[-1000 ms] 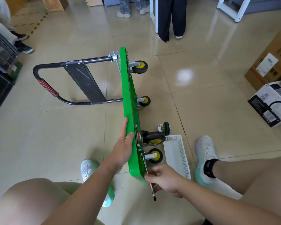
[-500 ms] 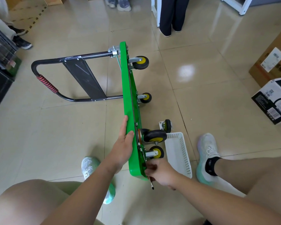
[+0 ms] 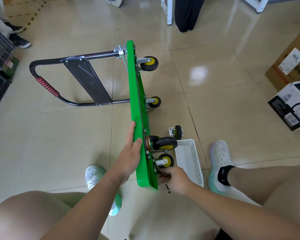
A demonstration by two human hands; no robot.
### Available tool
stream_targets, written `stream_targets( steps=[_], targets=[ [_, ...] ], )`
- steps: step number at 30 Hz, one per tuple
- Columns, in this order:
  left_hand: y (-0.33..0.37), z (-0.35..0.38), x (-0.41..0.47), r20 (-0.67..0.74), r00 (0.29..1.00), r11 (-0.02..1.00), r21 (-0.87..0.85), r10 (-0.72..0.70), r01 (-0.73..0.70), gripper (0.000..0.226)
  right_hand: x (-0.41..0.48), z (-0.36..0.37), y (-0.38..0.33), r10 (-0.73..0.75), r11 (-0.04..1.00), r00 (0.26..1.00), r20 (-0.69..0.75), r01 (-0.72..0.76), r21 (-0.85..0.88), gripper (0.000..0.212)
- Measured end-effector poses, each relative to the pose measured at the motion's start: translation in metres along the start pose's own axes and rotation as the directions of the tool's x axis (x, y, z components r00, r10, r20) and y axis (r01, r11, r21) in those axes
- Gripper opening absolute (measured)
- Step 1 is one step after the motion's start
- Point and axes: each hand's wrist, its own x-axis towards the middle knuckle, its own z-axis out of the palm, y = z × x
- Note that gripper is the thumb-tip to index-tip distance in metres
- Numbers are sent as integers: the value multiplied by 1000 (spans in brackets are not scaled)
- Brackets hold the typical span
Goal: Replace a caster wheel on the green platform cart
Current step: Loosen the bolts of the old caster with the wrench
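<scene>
1. Green platform cart (image 3: 137, 118): glossy painted deck, stood on its long edge on the glazed tile floor. Black tube handle (image 3: 93, 56) w/ red ribbed grip lies out to the left
2. L hand (image 3: 130, 156): fingers straight, palm flat on deck top face, thumb over the upper edge
3. R hand (image 3: 173, 177): fingers curled round a slim dark tool (image 3: 168, 187) at the mount of the nearest caster (image 3: 164, 161) (black tyre, yellow hub)
4. Loose caster (image 3: 177, 132): on floor, just beside white perforated plastic basket (image 3: 189, 160)
5. Carton (image 3: 284, 66) label at right: print too small to read

The green cart (image 3: 137, 104) stands on edge on the floor (image 3: 223, 104), left grip (image 3: 129, 156) flat against it, right grip (image 3: 175, 179) curled round a tool (image 3: 168, 188) beside the nearest caster (image 3: 165, 161).
</scene>
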Motion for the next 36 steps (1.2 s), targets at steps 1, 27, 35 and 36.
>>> stream_targets(
  steps=[1,27,35,36],
  targets=[
    [-1,0,0,-3,1000,1000,4,1,-1,57,-8,0,0,14,1000,1000,5,-14,14,31],
    [6,0,-3,14,1000,1000,-10,-21,22,61,-23,14,-19,37,935,994,100,-70,346,18],
    [2,0,0,3,1000,999,25,-25,25,58,23,24,6,129,915,991,19,-126,383,30],
    [2,0,0,-1,1000,999,29,-22,22,58,32,24,5,163,881,987,12,-151,448,27]
  ],
)
